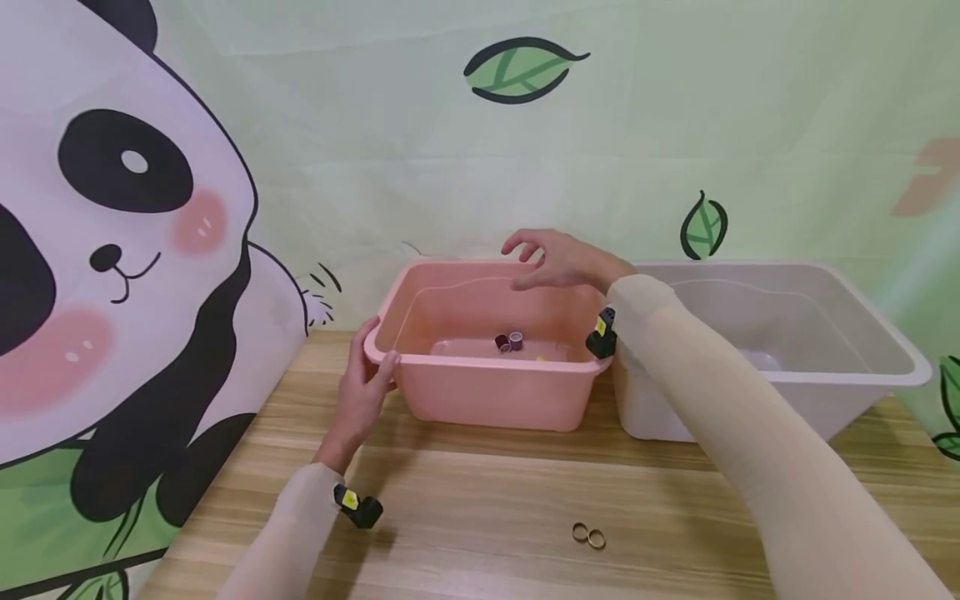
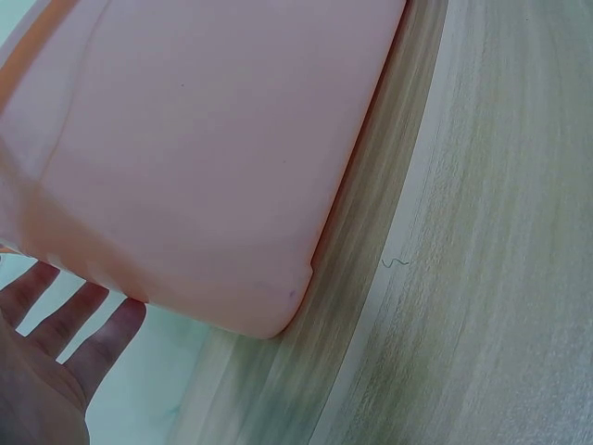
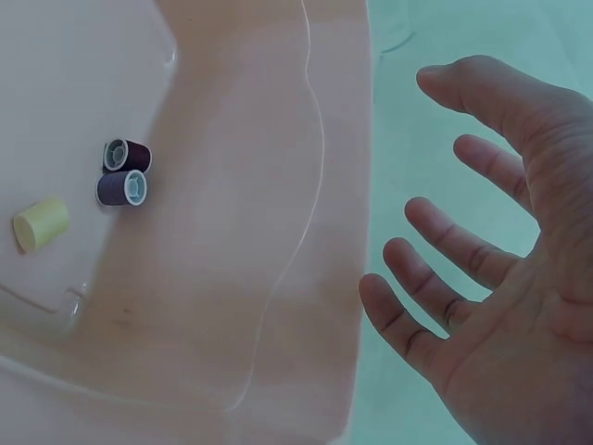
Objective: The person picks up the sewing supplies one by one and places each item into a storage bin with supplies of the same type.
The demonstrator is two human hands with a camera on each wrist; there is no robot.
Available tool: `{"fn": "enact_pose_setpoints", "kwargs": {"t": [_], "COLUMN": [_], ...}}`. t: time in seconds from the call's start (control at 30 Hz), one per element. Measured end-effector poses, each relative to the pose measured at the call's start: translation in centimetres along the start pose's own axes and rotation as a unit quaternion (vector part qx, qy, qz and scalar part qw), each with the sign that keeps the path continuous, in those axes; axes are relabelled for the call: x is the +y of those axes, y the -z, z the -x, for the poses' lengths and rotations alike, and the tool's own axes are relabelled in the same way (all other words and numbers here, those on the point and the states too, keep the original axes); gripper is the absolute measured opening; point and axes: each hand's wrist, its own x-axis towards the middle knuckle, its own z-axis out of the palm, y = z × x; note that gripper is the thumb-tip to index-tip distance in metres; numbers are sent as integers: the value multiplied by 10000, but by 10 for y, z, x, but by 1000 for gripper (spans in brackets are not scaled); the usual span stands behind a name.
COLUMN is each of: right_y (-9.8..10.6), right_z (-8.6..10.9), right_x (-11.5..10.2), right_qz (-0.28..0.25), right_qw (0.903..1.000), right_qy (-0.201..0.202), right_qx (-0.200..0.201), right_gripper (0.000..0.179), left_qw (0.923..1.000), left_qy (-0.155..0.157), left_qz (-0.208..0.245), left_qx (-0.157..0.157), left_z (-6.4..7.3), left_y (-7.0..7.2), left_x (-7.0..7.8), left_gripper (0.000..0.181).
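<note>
My left hand (image 1: 363, 396) holds the near left corner of a pink plastic tub (image 1: 495, 392), thumb at the rim and fingers along the left side. In the left wrist view its fingertips (image 2: 125, 320) touch the tub's outer wall. Above the tub's back right part hovers my right hand (image 1: 558, 260), fingers spread and loosely bent, with nothing in them. On the tub's floor lie a dark maroon thread spool (image 3: 137, 156) and a purple thread spool (image 3: 113, 189), side by side. A pale yellow spool-like piece (image 3: 43, 224) lies near them.
A larger light grey tub (image 1: 750, 408) stands right of the pink one, partly hidden by my right forearm. Two gold-coloured rings (image 1: 596, 539) lie on the wooden table (image 1: 465, 517) at the front. A panda-printed cloth (image 1: 420, 150) hangs behind and at the left.
</note>
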Motion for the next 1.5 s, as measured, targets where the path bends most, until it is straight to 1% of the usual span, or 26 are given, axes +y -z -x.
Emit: {"fn": "enact_pose_setpoints", "kwargs": {"t": [0.2, 0.33, 0.73, 0.9, 1.0, 1.17, 1.37, 1.5], "right_y": [1, 2, 6, 9, 10, 13, 15, 16], "right_z": [4, 8, 26, 33, 37, 46, 57, 66], "right_x": [-4, -9, -19, -22, -23, -23, -23, -21], "right_qz": [119, 218, 504, 578, 608, 670, 723, 792], "right_qw": [9999, 9997, 9985, 9977, 9975, 9967, 9959, 9947], "right_qy": [90, 79, 223, 335, 353, 460, 531, 633], "right_qx": [-48, -93, -51, -59, -42, -21, -119, -177], "right_gripper": [61, 61, 66, 66, 66, 65, 63, 60], "left_qw": [10000, 10000, 10000, 10000, 10000, 10000, 10000, 10000], "left_qy": [-10, 11, -61, -10, 15, -34, -49, 29], "left_qz": [29, -4, 50, -16, -21, -31, 7, 25], "left_qx": [12, 28, 36, 32, 23, 38, 40, 29], "left_z": [1, 1, 0, 1, 3, 2, 1, 1], "left_y": [0, 0, -2, -2, -3, -3, -3, -2], "left_x": [-1, 0, -1, 1, 2, 1, 0, 3], "left_gripper": [64, 63, 63, 64, 64, 63, 63, 64]}}
